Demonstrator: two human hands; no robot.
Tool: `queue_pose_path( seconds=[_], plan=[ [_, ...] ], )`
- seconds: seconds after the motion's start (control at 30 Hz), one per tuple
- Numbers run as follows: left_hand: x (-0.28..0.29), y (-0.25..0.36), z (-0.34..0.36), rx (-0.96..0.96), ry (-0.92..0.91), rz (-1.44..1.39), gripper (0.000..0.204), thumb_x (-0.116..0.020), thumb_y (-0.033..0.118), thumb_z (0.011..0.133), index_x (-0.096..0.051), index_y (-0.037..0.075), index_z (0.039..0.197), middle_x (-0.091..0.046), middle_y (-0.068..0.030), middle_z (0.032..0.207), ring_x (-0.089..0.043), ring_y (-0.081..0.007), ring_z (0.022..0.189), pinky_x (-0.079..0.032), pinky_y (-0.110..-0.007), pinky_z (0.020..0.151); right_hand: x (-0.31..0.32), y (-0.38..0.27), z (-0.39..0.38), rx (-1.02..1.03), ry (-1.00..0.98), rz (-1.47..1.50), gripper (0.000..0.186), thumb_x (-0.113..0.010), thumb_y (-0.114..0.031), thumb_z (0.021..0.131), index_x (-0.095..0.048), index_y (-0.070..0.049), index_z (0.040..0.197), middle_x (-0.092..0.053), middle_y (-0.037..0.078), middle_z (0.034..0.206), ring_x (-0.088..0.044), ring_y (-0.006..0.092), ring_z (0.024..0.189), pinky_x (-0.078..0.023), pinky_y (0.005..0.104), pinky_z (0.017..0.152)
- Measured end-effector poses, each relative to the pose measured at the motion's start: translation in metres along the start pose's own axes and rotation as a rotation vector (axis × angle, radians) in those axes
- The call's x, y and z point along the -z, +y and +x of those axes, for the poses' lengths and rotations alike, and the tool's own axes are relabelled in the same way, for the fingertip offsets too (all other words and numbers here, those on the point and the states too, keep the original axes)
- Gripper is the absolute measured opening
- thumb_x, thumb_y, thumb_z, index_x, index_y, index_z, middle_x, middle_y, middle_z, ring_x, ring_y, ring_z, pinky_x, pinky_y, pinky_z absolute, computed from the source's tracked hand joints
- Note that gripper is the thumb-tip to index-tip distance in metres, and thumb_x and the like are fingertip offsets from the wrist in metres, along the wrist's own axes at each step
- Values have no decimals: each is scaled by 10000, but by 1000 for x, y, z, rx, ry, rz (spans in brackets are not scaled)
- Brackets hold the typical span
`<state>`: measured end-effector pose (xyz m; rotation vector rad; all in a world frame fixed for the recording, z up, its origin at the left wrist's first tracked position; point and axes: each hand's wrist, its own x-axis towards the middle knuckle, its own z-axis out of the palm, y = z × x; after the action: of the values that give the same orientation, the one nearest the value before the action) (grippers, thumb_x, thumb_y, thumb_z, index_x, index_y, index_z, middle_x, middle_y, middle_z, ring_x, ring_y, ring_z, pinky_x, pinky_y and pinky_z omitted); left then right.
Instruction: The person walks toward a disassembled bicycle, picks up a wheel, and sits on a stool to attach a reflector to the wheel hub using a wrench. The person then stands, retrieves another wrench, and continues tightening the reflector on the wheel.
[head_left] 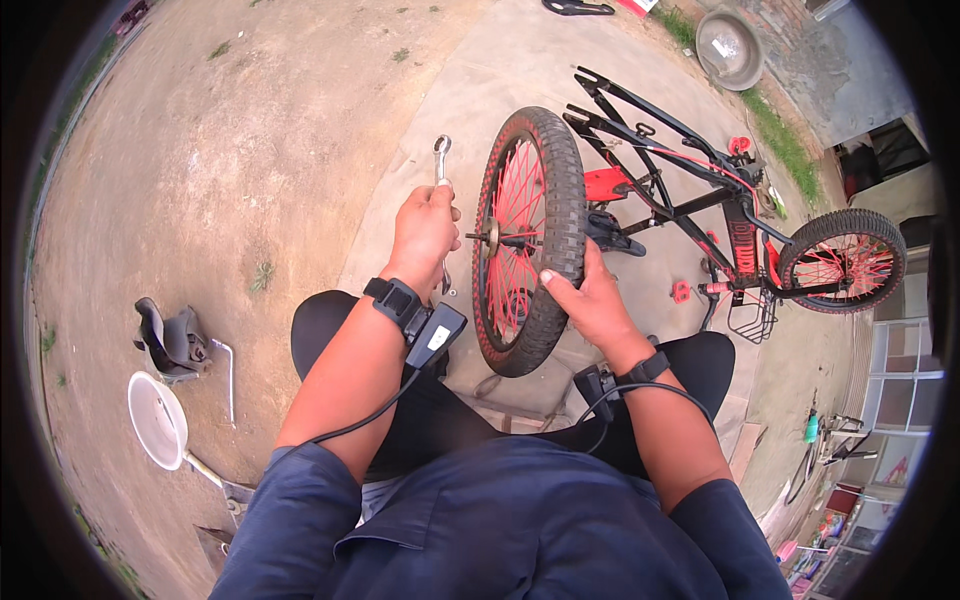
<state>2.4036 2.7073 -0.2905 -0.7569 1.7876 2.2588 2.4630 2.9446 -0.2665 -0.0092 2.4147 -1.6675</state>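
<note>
My left hand (422, 232) is closed around a silver wrench (442, 160), whose ring end points up past the thumb. Beside that hand is a bicycle wheel (562, 185) with a black knobbly tyre and red spokes, standing upright between my knees. Its axle (480, 237) sticks out toward my left hand; the wrench is apart from it. My right hand (598, 305) grips the tyre from the right, thumb on the tread and the other fingers partly hidden behind it.
A black bicycle frame (690, 208) lies to the right, its other wheel (843, 262) attached. A metal basin (730, 48) sits at the far right. Near left are a white basin (158, 420), a dark crumpled object (172, 338) and a bent metal rod (231, 380).
</note>
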Motion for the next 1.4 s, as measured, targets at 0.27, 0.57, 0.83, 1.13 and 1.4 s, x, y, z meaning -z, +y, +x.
queue_pose_path(
  seconds=[0.27,0.57,0.83,1.13,1.4],
  plan=[
    [22,-12,19,-88,32,158,233,-565,261,1056,-586,29,1047,-597,-37,907,-581,-138,794,-523,-325,783,21,15,4,-51,-108,-13,786,-760,-226,854,-364,8,1491,-646,130,1237,-623,217,1139,-474,356,1022],
    [4,-45,50,-177,237,66,184,-569,135,1028,-500,-17,1105,-625,-141,1024,-716,-253,928,-614,-353,776,48,20,18,-81,-286,35,853,-792,-228,803,-354,9,1495,-619,179,1311,-625,261,1183,-478,381,1035],
    [-10,-59,64,-155,242,96,231,-565,104,998,-503,-32,1174,-640,-152,1052,-721,-261,946,-610,-357,794,59,18,23,-49,-308,1,931,-817,-306,749,-356,4,1496,-615,205,1310,-622,330,1209,-472,410,1045],
    [22,-30,98,-197,302,318,204,-575,133,1032,-589,-48,1127,-674,-140,1020,-703,-204,927,-607,-320,745,61,17,32,-18,-369,40,920,-824,-350,733,-401,-32,1485,-628,186,1299,-626,331,1196,-475,404,1033],
    [-35,30,35,-260,-67,335,761,-611,460,1007,-390,-82,1494,-502,-245,1471,-498,-324,1382,-392,-426,1134,46,21,27,74,-284,-31,1031,-782,-458,789,-263,-12,1560,-678,252,1134,-682,408,1018,-544,450,875]
  ],
)
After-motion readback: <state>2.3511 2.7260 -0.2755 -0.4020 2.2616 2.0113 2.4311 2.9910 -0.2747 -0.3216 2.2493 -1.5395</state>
